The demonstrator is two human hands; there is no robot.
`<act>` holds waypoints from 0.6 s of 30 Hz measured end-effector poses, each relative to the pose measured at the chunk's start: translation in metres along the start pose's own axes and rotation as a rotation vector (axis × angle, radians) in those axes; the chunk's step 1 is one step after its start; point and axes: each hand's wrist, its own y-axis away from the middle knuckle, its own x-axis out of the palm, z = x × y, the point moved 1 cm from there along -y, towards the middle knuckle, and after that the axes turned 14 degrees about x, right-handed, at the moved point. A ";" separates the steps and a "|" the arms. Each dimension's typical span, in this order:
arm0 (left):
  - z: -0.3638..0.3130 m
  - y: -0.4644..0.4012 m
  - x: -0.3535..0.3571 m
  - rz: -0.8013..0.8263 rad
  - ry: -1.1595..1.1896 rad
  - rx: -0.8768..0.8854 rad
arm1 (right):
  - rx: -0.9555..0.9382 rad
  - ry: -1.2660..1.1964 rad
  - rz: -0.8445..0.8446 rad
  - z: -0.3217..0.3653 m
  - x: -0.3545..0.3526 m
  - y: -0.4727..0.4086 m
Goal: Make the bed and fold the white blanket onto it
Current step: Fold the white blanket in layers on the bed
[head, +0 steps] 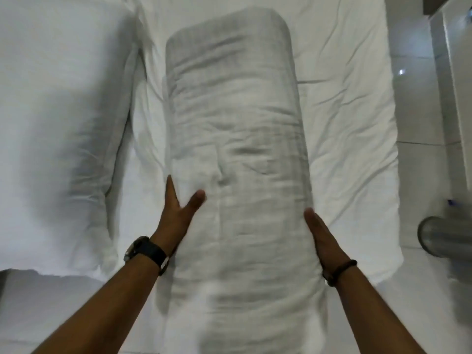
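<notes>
The white blanket [237, 154] lies folded into a long thick strip down the middle of the bed [352, 129], which is covered by a wrinkled white sheet. My left hand [178, 213], with a dark watch on the wrist, presses flat against the strip's left side, thumb spread on top. My right hand [323, 238], with a dark wristband, presses flat against the strip's right side. The fingers of both hands are straight and grip nothing. The near end of the strip runs out of the frame at the bottom.
A large white pillow [61, 118] lies on the bed to the left of the blanket. Right of the bed is pale tiled floor [413, 111], a white furniture panel [457, 72] and a metal cylinder [444, 236].
</notes>
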 end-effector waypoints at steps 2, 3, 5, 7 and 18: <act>0.011 -0.003 0.003 -0.012 -0.057 -0.013 | 0.080 0.024 -0.062 -0.010 0.001 -0.003; 0.015 -0.003 0.005 0.002 -0.100 -0.026 | 0.103 0.060 -0.101 -0.012 0.000 -0.003; 0.025 0.000 0.009 0.023 -0.165 -0.060 | 0.154 0.094 -0.135 -0.013 -0.001 0.002; 0.022 0.002 0.008 0.033 -0.122 -0.054 | 0.307 -0.016 -0.089 -0.020 0.000 0.010; 0.033 0.012 -0.004 -0.011 -0.345 -0.058 | 0.475 0.067 -0.025 -0.053 0.027 0.004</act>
